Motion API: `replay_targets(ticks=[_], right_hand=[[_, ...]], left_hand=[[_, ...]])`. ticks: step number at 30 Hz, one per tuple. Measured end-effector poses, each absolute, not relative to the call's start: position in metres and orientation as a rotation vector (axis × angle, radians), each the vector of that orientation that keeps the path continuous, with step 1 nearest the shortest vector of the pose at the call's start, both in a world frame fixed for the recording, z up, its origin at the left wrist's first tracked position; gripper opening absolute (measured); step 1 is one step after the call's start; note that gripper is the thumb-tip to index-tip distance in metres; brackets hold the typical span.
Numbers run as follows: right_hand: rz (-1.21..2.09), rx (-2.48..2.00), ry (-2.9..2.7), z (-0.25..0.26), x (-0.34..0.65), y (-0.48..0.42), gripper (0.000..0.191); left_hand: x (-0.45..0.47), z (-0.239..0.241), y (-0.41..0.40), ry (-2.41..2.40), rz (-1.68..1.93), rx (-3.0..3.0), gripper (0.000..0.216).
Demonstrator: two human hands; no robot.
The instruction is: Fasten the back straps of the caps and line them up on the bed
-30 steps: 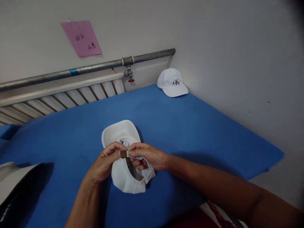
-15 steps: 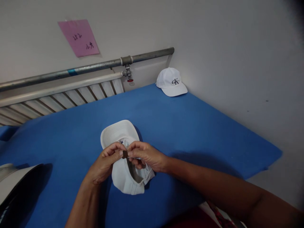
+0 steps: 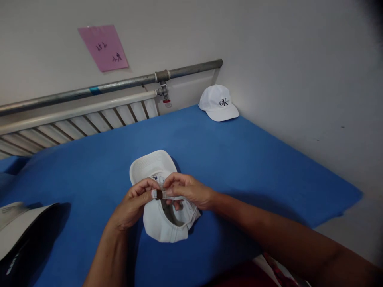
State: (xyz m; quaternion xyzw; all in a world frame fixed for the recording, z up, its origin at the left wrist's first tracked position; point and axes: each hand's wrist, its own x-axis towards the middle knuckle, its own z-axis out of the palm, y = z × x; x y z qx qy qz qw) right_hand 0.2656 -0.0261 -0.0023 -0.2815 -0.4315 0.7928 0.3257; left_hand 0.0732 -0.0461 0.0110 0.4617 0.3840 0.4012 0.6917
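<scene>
On the blue tabletop [image 3: 254, 159], the white baseball cap [image 3: 158, 223] is in front of you, nearer to you than the lettered cap [image 3: 217, 101] and to its left. Your left hand [image 3: 134, 201] pinches at the brown clasp [image 3: 159, 194], and your right hand [image 3: 193, 193] pinches the back strap [image 3: 176, 197] just beside it. The strap seems already threaded, because a pale end shows past the clasp. The adjusting looks unfinished; I cannot tell whether the strap is fastened.
</scene>
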Motion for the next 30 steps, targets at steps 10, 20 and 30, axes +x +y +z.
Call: replay_targets(ticks=[10, 20, 30], right_hand=[[2.095, -0.628, -1.203, 0.003, 0.271, -0.027, 0.025], [2.165, -0.591, -1.203, 0.006, 0.278, -0.024, 0.029], [2.148, -0.577, -1.265, 0.005, 0.273, -0.027, 0.023]], left_hand=[[0.068, 0.007, -0.045, 0.801, 0.845, 1.076, 0.026], [0.068, 0.008, -0.046, 0.832, 0.837, 1.110, 0.026], [0.068, 0.006, -0.047, 0.835, 0.744, 1.149, 0.028]])
